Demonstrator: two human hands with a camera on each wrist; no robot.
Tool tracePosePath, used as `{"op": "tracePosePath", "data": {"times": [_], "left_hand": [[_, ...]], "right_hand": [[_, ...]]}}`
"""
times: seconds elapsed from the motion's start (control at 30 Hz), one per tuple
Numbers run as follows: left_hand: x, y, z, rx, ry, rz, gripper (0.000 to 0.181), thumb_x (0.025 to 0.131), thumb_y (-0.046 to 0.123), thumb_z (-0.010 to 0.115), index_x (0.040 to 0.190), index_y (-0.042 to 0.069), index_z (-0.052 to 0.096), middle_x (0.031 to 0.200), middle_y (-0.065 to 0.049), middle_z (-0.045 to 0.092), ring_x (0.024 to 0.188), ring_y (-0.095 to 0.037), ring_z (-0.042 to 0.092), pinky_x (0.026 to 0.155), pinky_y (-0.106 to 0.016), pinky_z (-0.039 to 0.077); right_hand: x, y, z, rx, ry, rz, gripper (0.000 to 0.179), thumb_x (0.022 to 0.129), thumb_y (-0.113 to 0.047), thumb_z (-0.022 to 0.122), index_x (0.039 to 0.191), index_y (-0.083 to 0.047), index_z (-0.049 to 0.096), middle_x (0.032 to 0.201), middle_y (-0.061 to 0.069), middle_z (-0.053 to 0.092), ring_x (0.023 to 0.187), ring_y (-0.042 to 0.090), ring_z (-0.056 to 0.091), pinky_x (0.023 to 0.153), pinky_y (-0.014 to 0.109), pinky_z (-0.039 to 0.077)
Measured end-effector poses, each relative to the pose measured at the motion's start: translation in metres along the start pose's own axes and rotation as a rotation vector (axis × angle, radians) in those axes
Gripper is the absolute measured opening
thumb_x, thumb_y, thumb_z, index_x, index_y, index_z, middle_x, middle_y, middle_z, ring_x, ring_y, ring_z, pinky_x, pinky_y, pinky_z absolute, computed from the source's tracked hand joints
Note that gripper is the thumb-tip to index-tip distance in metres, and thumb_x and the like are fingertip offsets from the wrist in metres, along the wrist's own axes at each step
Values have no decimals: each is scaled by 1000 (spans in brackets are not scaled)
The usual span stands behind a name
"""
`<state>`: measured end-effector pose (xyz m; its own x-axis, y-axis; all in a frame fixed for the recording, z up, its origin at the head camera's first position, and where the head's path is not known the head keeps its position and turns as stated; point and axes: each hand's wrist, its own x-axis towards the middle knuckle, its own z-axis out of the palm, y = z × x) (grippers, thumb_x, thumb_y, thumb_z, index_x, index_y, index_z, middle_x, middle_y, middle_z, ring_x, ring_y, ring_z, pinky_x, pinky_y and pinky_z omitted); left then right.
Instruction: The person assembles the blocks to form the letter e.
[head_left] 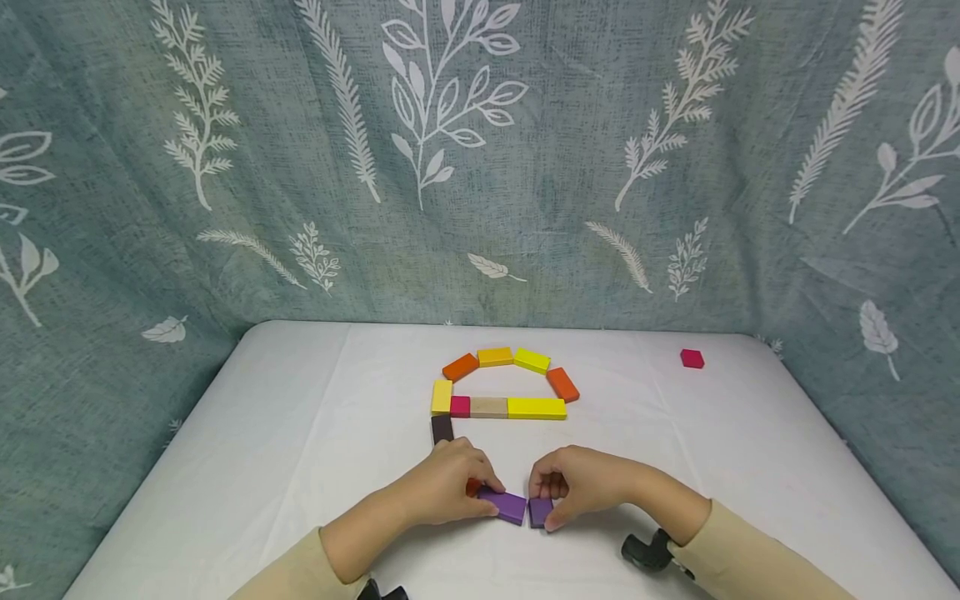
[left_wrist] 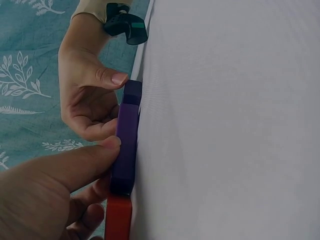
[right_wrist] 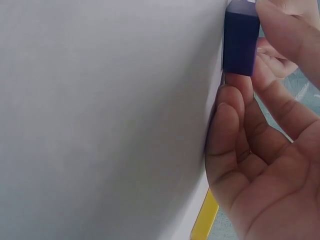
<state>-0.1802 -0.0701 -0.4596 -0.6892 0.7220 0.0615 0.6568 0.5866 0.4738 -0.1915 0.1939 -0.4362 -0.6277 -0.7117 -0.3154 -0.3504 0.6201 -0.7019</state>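
My left hand pinches a long purple block between thumb and fingers. Close beside that block's right end lies a small purple block, gripped by my right hand with thumb and fingertips. In the left wrist view, an orange block adjoins the near end of the long purple one; in the head view my left fingers mostly cover it. A black block lies just beyond the left hand, its lower part hidden. The right wrist view shows the small purple block at the fingertips.
Farther back, an arc of orange and yellow blocks curves over a straight row with a red block, a tan block and a yellow block. A separate red block lies at the far right of the white table.
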Motion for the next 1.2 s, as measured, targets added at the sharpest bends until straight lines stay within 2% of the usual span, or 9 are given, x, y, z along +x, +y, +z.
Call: {"op": "tracePosePath", "data": {"times": [1.2], "left_hand": [[0, -1, 0, -16, -4, 14, 22, 84, 39, 81, 104, 30, 79, 99, 24, 66, 94, -1, 46, 79, -25, 32]], "right_hand": [[0, -1, 2, 20, 0, 15, 25, 78, -19, 88, 93, -23, 68, 84, -4, 63, 80, 10, 55, 72, 23, 46]]}}
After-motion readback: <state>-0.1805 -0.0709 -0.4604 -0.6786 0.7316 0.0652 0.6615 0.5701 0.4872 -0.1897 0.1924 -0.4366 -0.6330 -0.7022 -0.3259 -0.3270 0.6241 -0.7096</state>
